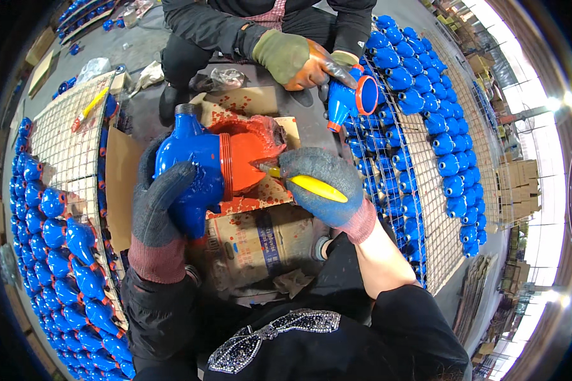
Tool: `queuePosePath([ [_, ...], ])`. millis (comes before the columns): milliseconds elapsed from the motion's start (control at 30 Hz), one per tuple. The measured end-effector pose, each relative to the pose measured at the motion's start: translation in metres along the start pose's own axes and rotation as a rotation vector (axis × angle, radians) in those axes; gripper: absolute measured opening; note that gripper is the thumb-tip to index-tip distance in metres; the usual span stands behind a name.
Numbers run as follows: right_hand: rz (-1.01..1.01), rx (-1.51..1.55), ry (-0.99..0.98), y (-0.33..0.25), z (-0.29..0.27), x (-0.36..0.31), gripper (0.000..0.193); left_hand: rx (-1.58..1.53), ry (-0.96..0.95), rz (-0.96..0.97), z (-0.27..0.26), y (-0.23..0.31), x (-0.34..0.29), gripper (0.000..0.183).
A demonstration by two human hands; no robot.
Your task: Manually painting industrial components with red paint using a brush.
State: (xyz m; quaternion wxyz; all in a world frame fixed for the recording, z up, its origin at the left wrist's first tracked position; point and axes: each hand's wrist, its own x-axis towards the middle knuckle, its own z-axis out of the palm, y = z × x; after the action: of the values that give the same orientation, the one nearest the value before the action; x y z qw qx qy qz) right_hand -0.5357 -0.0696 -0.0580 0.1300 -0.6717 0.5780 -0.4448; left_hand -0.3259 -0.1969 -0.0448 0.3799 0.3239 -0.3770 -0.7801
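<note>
My left hand (161, 197), in a dark grey glove with a reddish cuff, is closed around a blue metal pipe housing (194, 162). The housing has a bare threaded stub at its top and a red-painted threaded rim facing right. My gloved right hand (324, 184) grips a paintbrush (318, 188) by its yellow handle. Its dark bristles meet the red paint surface just right of the rim; whether they touch it cannot be told. That red belongs to a paint-crusted container (267, 136), partly hidden behind the housing.
Paint-spattered cardboard (241, 247) lies beneath. Opposite, a person's gloved hand (308, 66) is at a blue housing with a red rim (349, 98). Blue housings crowd the left (51, 235) and right (419, 95), beside wire mesh racks (76, 143). A yellow-handled tool (90, 109) rests on the left rack.
</note>
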Motion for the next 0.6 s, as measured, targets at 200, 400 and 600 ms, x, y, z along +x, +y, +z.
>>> queuePosePath([
  [200,-0.007,-0.140,-0.075,0.006,-0.005,-0.005,0.029,0.034,0.070,-0.004,-0.003,0.007,-0.006,0.072],
  [400,-0.028,-0.163,-0.152,0.013,-0.009,-0.001,0.033,0.183,0.149,0.026,-0.018,0.007,-0.003,0.081],
  [600,0.007,-0.140,-0.234,0.024,-0.013,0.002,0.032,0.286,0.190,0.052,-0.029,0.008,0.000,0.087],
])
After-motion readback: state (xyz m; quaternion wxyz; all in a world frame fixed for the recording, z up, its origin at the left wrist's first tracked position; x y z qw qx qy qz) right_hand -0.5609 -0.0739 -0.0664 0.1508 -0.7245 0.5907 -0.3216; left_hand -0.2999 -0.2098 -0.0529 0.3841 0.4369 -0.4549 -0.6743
